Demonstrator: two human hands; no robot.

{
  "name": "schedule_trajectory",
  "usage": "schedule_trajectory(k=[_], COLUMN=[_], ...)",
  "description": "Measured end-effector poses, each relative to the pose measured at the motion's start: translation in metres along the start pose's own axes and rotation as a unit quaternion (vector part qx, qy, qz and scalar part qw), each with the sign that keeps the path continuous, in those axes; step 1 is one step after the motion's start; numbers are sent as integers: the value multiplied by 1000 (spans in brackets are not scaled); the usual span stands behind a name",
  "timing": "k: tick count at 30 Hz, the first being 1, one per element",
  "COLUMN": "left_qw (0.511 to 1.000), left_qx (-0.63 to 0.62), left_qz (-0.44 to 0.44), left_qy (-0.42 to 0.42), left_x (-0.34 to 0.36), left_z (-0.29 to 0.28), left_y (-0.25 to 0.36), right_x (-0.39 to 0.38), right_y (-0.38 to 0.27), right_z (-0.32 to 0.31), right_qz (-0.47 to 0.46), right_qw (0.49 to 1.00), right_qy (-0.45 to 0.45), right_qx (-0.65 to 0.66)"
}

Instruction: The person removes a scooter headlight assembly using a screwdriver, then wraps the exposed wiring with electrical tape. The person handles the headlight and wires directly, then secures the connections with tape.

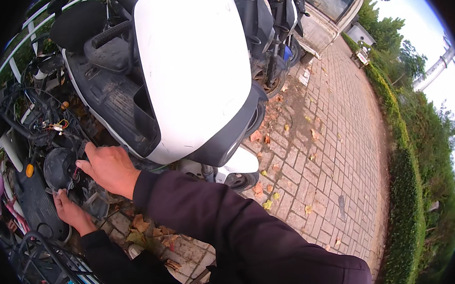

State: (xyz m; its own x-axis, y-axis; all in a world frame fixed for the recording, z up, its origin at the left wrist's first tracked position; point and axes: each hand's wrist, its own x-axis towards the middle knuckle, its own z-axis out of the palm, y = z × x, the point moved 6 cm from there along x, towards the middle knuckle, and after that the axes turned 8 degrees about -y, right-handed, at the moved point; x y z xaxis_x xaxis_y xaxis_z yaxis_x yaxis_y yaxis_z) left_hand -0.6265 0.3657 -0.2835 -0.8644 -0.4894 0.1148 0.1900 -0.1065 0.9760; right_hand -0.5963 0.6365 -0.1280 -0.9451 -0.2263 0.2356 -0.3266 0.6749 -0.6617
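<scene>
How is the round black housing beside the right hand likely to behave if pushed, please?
The round black housing would probably feel stiff, as its shell holds a full curve. That smooth-looking curve might also be slippery to push. The thin red wire at its edge, near the right hand, could limit its movement if attached.

blk housing (59, 164), org reflector (29, 170), wht scooter panel (190, 61), brick-patt. pavemt (335, 164)

Bare hands (112, 169), dark plum sleeves (197, 205), black cuffs (144, 187), pale shoe (135, 250) (probably)
</scene>
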Motion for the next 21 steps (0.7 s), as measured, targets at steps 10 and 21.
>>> schedule_trajectory(k=[10, 21], left_qw=[1000, 1000], left_qx=[-6, 7], left_qz=[-9, -7], left_qy=[-29, -17], left_x=[2, -1], left_z=[2, 4], left_y=[2, 4], right_x=[-15, -12], right_y=[-14, -4], right_z=[-14, -9], right_qz=[-168, -142], right_qw=[978, 987], right_qy=[112, 54], right_qx=[45, 56])
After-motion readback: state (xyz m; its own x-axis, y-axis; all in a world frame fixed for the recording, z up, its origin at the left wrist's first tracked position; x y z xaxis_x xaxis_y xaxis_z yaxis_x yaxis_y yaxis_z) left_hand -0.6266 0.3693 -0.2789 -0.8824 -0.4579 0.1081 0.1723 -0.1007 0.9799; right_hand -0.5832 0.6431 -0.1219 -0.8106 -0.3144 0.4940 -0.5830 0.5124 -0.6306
